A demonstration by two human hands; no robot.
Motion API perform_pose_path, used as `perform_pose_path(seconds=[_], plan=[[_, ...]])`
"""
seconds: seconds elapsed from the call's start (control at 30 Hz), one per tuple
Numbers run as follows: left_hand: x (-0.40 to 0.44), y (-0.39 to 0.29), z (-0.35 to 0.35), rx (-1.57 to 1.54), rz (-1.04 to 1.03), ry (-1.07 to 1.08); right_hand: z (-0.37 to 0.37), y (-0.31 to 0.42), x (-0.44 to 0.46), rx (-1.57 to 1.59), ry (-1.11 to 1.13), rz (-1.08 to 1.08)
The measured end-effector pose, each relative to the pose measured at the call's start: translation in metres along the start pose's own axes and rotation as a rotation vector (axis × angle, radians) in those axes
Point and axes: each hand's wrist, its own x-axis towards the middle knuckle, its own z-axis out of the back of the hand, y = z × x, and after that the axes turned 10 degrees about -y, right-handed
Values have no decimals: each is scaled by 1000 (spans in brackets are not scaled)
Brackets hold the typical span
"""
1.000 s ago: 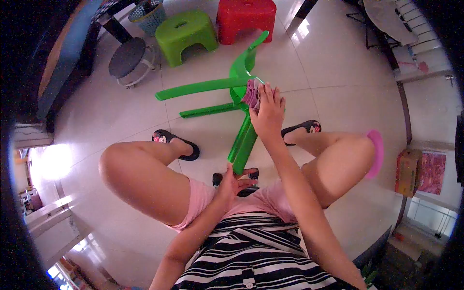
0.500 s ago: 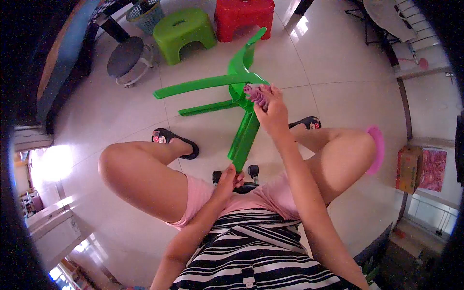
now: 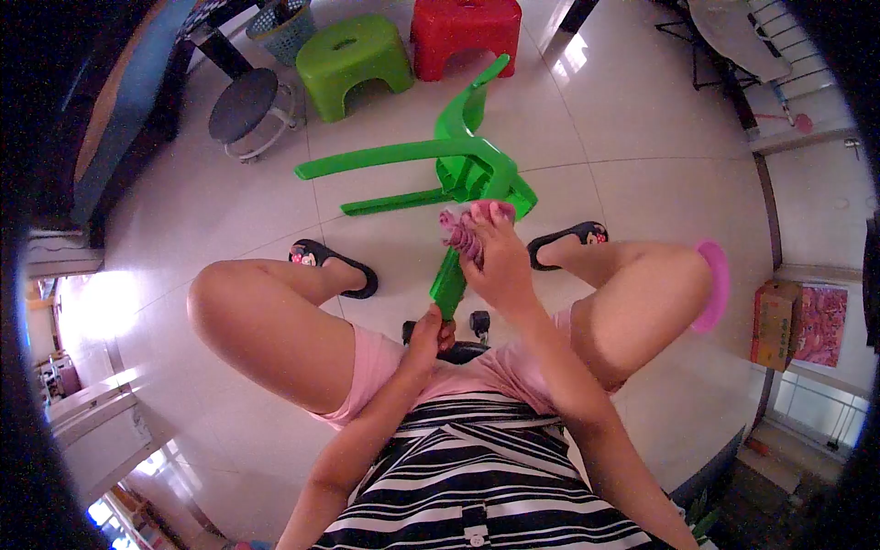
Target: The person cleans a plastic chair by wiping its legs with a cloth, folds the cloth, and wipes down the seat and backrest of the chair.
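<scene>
A bright green plastic chair [image 3: 390,159] lies tipped over in front of me, its legs sticking out to the left and toward my lap. My left hand [image 3: 429,337] is closed around the end of the leg nearest me. A bunched pink-purple cloth [image 3: 464,240] is gripped in my right hand [image 3: 500,264], against that same leg partway along. The cloth and hand cover part of the leg and its joint with the seat.
A green stool [image 3: 357,69], a red stool [image 3: 466,37], a round grey stool [image 3: 244,103] and a blue-grey basket [image 3: 280,32] stand at the back. A pink ring-shaped object [image 3: 713,286] is by my right knee. A cardboard box [image 3: 775,323] sits far right.
My right hand and the cloth have moved down the chair leg toward me, nearer my left hand. My left hand keeps its grip on the leg end.
</scene>
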Motion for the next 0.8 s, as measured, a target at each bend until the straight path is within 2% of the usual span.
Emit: perform_pose_path(seconds=[0.07, 0.27, 0.37, 0.57, 0.67, 0.8], plan=[[0, 2, 1, -11, 44, -47, 3, 8, -12, 19, 36, 22], [-3, 1, 5, -69, 83, -17, 12, 21, -41, 137, 145, 51], [-6, -3, -7, -97, 118, -147, 14, 27, -53, 175, 205, 68], [-10, -5, -7, -193, 142, -108, 19, 32, -61, 200, 268, 77], [0, 17, 11, -321, 72, 68, 26, 37, -61, 212, 323, 60], [11, 37, 20, -500, 79, 185, 29, 42, -68, 230, 371, 74]])
